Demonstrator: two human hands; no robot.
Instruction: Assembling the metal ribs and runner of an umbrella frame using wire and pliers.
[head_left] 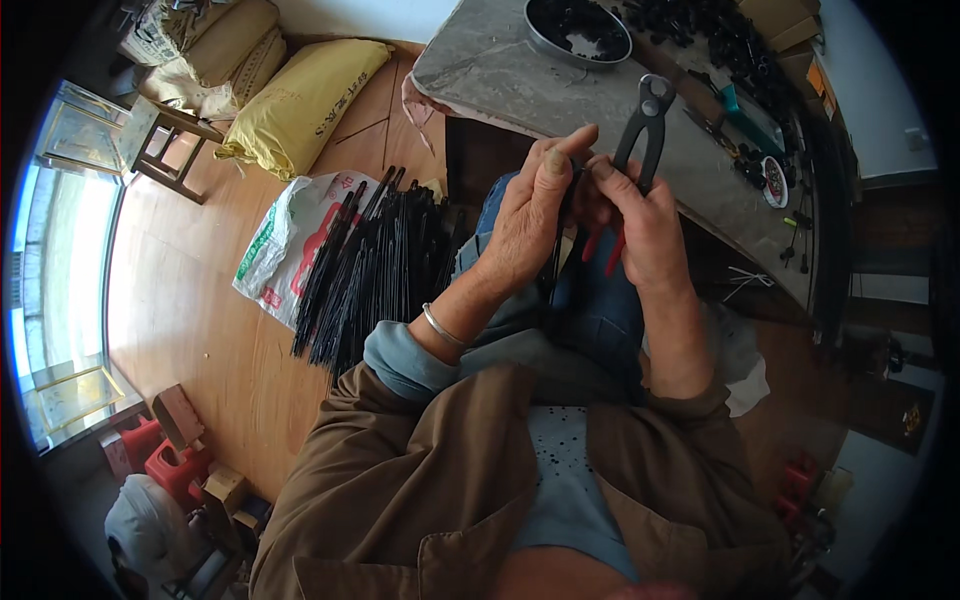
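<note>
My right hand point(650, 228) holds a pair of end-cutting pincers point(653, 104). Their dark head points up and away from me, and the red grips come out below my fingers. The thumb and forefinger of that hand meet close to my left hand point(530, 205). My left hand is closed, thumb up, around a thin black rod point(556, 262) that hangs down over my lap. Its upper end is hidden between the two hands. To the left, a large bundle of thin black rods point(385, 270) lies on a white printed sack point(283, 225) on the floor.
A grey-topped table point(490, 75) stands ahead to the right, bearing a metal bowl point(578, 60) of small black parts, a heap of black parts point(735, 60) and a teal tray point(750, 118). A yellow sack point(310, 105) and a wooden stool point(165, 145) are at far left.
</note>
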